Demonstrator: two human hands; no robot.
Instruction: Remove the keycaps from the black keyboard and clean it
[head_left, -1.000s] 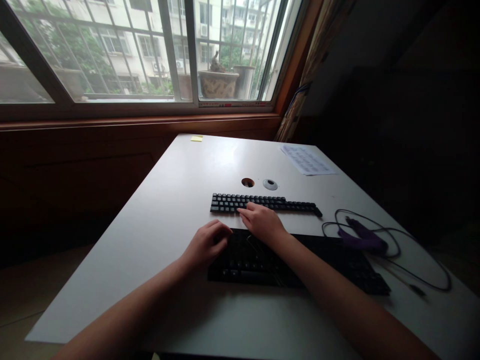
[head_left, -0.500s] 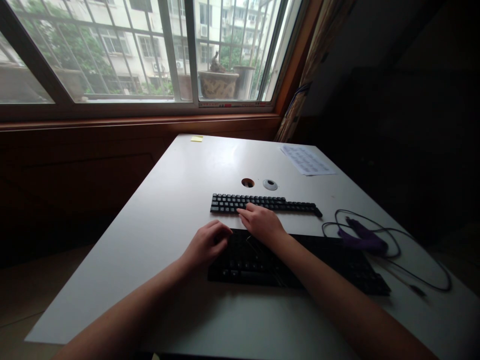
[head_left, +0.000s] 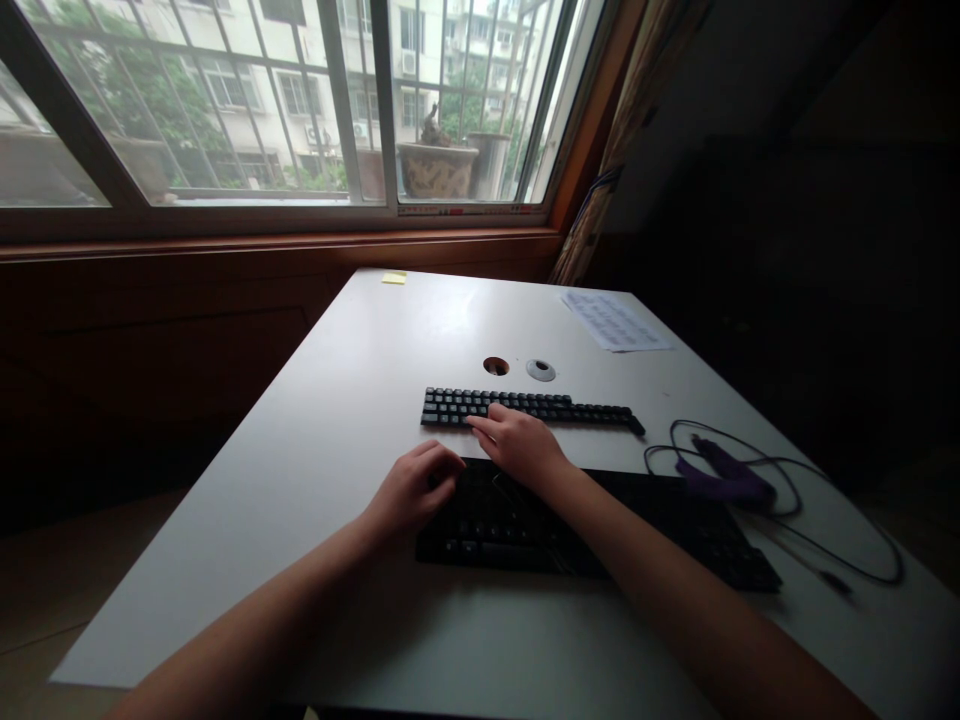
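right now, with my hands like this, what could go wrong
The right hand is at the rows of keycaps and could knock some out of line. A stray keycap might drop into the hole just beyond them. The right forearm crosses the keyboard and may bump it.

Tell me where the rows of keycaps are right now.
In the head view, the rows of keycaps lie near the middle, between the black keyboard and the table hole; the right hand overlaps their near edge.
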